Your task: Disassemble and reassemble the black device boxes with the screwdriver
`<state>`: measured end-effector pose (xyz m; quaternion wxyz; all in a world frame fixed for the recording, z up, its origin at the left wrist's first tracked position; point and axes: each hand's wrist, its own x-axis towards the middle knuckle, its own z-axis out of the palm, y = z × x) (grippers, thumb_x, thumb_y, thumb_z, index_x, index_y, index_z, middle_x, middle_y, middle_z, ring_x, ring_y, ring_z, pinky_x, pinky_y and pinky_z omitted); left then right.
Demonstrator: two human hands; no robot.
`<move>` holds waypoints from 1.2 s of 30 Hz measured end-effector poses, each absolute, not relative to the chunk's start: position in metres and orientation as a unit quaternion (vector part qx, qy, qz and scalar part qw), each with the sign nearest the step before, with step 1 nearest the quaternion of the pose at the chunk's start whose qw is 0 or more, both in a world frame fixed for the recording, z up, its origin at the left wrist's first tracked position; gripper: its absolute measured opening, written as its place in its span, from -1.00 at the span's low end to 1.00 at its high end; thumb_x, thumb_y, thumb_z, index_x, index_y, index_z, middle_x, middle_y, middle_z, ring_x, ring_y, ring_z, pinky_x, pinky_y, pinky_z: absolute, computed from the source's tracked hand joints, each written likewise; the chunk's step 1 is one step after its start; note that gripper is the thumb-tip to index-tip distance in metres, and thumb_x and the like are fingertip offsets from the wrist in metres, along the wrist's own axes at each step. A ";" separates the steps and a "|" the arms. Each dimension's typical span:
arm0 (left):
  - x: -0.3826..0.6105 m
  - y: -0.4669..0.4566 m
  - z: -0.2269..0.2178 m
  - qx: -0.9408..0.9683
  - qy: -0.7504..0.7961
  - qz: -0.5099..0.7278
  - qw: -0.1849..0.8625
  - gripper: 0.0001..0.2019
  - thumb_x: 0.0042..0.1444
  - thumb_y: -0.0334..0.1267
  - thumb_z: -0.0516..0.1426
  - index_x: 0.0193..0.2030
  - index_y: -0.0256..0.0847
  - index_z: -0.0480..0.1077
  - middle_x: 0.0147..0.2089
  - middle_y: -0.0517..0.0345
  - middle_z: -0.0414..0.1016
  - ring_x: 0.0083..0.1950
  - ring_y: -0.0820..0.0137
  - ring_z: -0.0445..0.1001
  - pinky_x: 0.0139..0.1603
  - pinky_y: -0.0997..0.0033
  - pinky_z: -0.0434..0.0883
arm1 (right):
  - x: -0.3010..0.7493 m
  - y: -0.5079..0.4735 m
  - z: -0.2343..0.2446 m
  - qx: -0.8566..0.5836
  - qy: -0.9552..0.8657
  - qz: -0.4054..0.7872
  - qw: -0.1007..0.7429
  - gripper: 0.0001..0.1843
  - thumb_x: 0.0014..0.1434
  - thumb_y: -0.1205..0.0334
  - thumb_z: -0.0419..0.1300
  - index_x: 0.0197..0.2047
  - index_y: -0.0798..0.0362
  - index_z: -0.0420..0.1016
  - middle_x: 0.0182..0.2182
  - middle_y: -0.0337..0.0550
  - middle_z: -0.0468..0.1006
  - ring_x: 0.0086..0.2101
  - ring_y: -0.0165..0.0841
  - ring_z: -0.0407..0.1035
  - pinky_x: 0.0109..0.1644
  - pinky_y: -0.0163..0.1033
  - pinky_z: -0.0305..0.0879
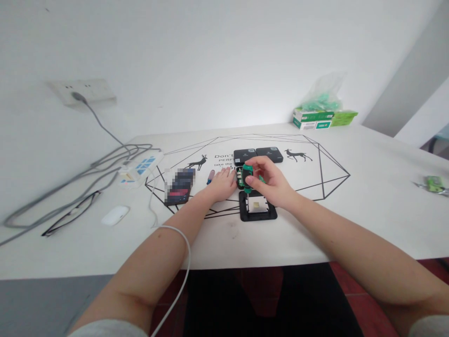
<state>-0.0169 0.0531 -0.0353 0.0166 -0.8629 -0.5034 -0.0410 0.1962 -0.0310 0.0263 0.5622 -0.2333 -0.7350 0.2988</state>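
Observation:
My right hand (268, 180) is closed round the green and black handle of a screwdriver (247, 178). Its shaft points down at an opened black case (243, 216) with a silver metal plate (257, 204) inside. Just behind that case, a green circuit board (240, 177) in a black housing is partly hidden by the screwdriver and my right hand. My left hand (223, 184) lies flat with its fingers stretched out, their tips at the board's left edge. Beside it a second screwdriver (211, 176) with a blue and red handle rests on the mat, partly covered.
Two closed black boxes (269, 154) sit behind my hands. To the left are a phone (179, 187), a power strip (140, 169) with grey cables, glasses (72, 213) and a white mouse (115, 215). Green and white cartons (313, 119) stand at the back right. A white cable (187, 262) crosses my left forearm.

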 end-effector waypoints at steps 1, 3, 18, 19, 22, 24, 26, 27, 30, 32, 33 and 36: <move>-0.016 0.052 -0.034 -0.861 -0.508 -0.031 0.013 -0.42 0.50 -0.11 -0.16 0.51 -0.41 0.15 0.57 -0.42 0.13 0.59 -0.10 0.15 0.54 -0.08 0.08 | 0.198 -0.029 0.026 -0.238 -0.735 0.291 0.565 -0.60 0.32 -0.11 0.32 0.13 -0.14 0.46 -0.24 -0.21 0.46 -0.33 -0.35 0.34 -0.22 -0.16 0.43; -0.014 0.051 -0.032 -0.855 -0.517 -0.020 0.007 -0.39 0.51 -0.12 -0.17 0.53 -0.48 0.11 0.60 -0.47 0.05 0.61 -0.13 0.08 0.56 -0.08 0.05 | 0.203 -0.023 0.027 -0.246 -0.720 0.290 0.580 -0.54 0.30 -0.11 0.35 0.19 -0.18 0.46 -0.24 -0.22 0.46 -0.35 -0.35 0.33 -0.23 -0.15 0.43; -0.014 0.051 -0.032 -0.854 -0.518 -0.044 -0.023 -0.40 0.49 -0.14 -0.13 0.55 -0.45 0.10 0.61 -0.47 0.02 0.62 -0.14 0.04 0.55 -0.10 0.03 | 0.208 0.026 -0.007 -0.421 -0.655 0.224 0.586 -0.70 0.20 0.17 0.28 0.01 -0.02 0.50 -0.08 -0.09 0.69 -0.24 -0.28 0.56 -0.01 -0.04 0.57; -0.015 0.051 -0.032 -0.853 -0.518 -0.049 -0.025 -0.40 0.49 -0.14 -0.12 0.55 -0.43 0.11 0.61 -0.45 0.03 0.62 -0.13 0.05 0.55 -0.09 0.02 | 0.206 0.027 -0.008 -0.425 -0.665 0.215 0.575 -0.70 0.20 0.19 0.27 0.01 -0.02 0.51 -0.10 -0.09 0.70 -0.23 -0.26 0.57 0.00 -0.03 0.57; -0.015 0.052 -0.033 -0.853 -0.518 -0.055 -0.026 -0.41 0.49 -0.14 -0.11 0.54 -0.40 0.12 0.60 -0.42 0.06 0.61 -0.12 0.08 0.55 -0.09 0.02 | 0.203 0.030 -0.011 -0.436 -0.687 0.197 0.547 -0.70 0.20 0.24 0.24 0.02 -0.04 0.53 -0.13 -0.11 0.71 -0.23 -0.23 0.59 0.03 0.00 0.58; -0.014 0.051 -0.032 -0.853 -0.519 -0.049 -0.024 -0.41 0.48 -0.15 -0.12 0.54 -0.42 0.11 0.60 -0.44 0.05 0.61 -0.13 0.08 0.54 -0.09 0.03 | 0.202 0.033 -0.014 -0.441 -0.695 0.189 0.536 -0.70 0.20 0.25 0.23 0.02 -0.05 0.54 -0.10 -0.10 0.72 -0.22 -0.22 0.61 0.03 0.02 0.59; -0.013 0.051 -0.030 -0.852 -0.522 -0.038 -0.019 -0.40 0.49 -0.15 -0.13 0.55 -0.45 0.10 0.60 -0.47 0.03 0.62 -0.16 0.06 0.54 -0.10 0.04 | 0.202 0.035 -0.016 -0.442 -0.700 0.184 0.530 -0.69 0.20 0.26 0.23 0.03 -0.04 0.54 -0.05 -0.07 0.72 -0.21 -0.20 0.62 0.04 0.05 0.59; -0.013 0.050 -0.030 -0.851 -0.523 -0.033 -0.016 -0.40 0.49 -0.16 -0.13 0.55 -0.46 0.09 0.60 -0.49 0.02 0.62 -0.17 0.05 0.54 -0.10 0.04 | 0.201 0.036 -0.017 -0.442 -0.702 0.182 0.528 -0.68 0.20 0.26 0.23 0.04 -0.03 0.54 -0.04 -0.05 0.71 -0.21 -0.19 0.62 0.05 0.06 0.59; -0.012 0.048 -0.029 -0.852 -0.523 -0.031 -0.006 -0.40 0.49 -0.17 -0.13 0.55 -0.46 0.09 0.60 -0.48 0.04 0.61 -0.15 0.07 0.53 -0.09 0.06 | 0.201 0.037 -0.018 -0.445 -0.704 0.180 0.523 -0.68 0.20 0.27 0.22 0.04 -0.03 0.55 -0.06 -0.05 0.72 -0.20 -0.18 0.63 0.06 0.06 0.59; -0.011 0.047 -0.029 -0.851 -0.524 -0.034 0.000 -0.42 0.48 -0.18 -0.11 0.54 -0.45 0.11 0.59 -0.46 0.07 0.60 -0.12 0.10 0.53 -0.07 0.07 | 0.202 0.036 -0.017 -0.446 -0.702 0.181 0.525 -0.68 0.21 0.27 0.23 0.04 -0.05 0.55 -0.10 -0.09 0.72 -0.21 -0.18 0.62 0.05 0.05 0.59; -0.011 0.047 -0.029 -0.850 -0.525 -0.038 0.002 -0.42 0.48 -0.19 -0.10 0.53 -0.44 0.12 0.59 -0.45 0.08 0.60 -0.11 0.11 0.53 -0.07 0.08 | 0.202 0.036 -0.015 -0.446 -0.699 0.181 0.529 -0.68 0.21 0.26 0.23 0.04 -0.05 0.55 -0.13 -0.10 0.72 -0.21 -0.19 0.62 0.04 0.05 0.59; -0.009 0.046 -0.024 -0.845 -0.531 -0.063 -0.008 -0.48 0.42 -0.23 -0.02 0.43 -0.43 0.28 0.52 -0.42 0.24 0.54 -0.08 0.23 0.50 -0.04 0.15 | 0.206 0.033 -0.010 -0.443 -0.682 0.180 0.554 -0.69 0.20 0.22 0.26 0.03 -0.05 0.56 -0.15 -0.12 0.72 -0.23 -0.21 0.60 0.03 0.02 0.59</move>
